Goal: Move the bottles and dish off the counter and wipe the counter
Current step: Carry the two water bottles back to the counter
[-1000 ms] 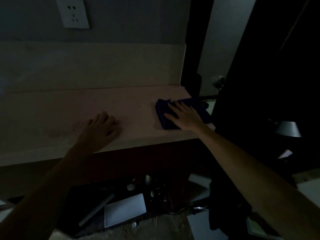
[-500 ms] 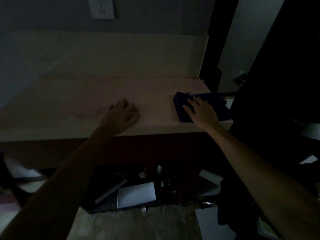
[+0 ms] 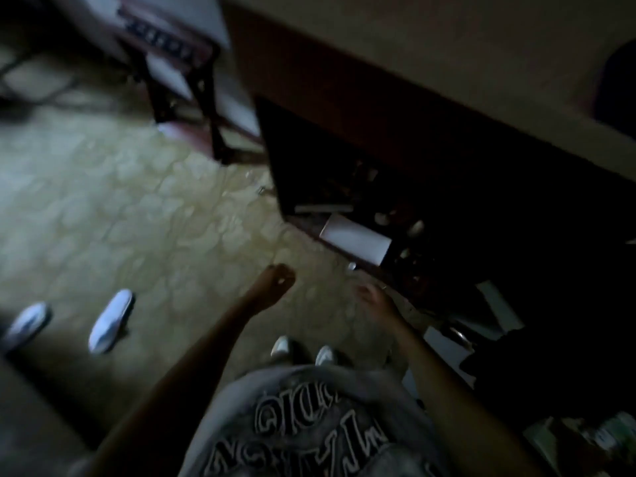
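Head cam is pitched steeply down and tilted, frame motion-blurred and dim. Both hands hang low over the floor [image 3: 144,215] in front of the torso, neither on the counter [image 3: 447,39]. Left hand [image 3: 275,282] is loosely curled, fingers folded toward the palm, nothing visible in it. Right hand [image 3: 370,294] is smeared by blur; can't tell finger state, and no object seen in it. Counter is only a pale strip across the top right; the visible part is bare, no bottles or dish on it. A dark shape [image 3: 616,87] sits at its right end, probably the wiping cloth left there, but too dark to confirm. Below the counter is a dark open cavity [image 3: 344,173] with clutter: a white box [image 3: 354,241] at the front edge, small pale items behind it, unclear what. These may include the cleared bottles, can't verify. My read: clearing is done and the wipe is at or near its end; hands down because nothing is being worked right now. Elsewhere: the person's own shoes [image 3: 303,349] just below the hands, a second pair of white shoes [image 3: 110,321] at left belonging to someone standing well apart, and a dark-framed chair [image 3: 179,63] upper left. Risk if wiping resumes: low light hides missed spots.
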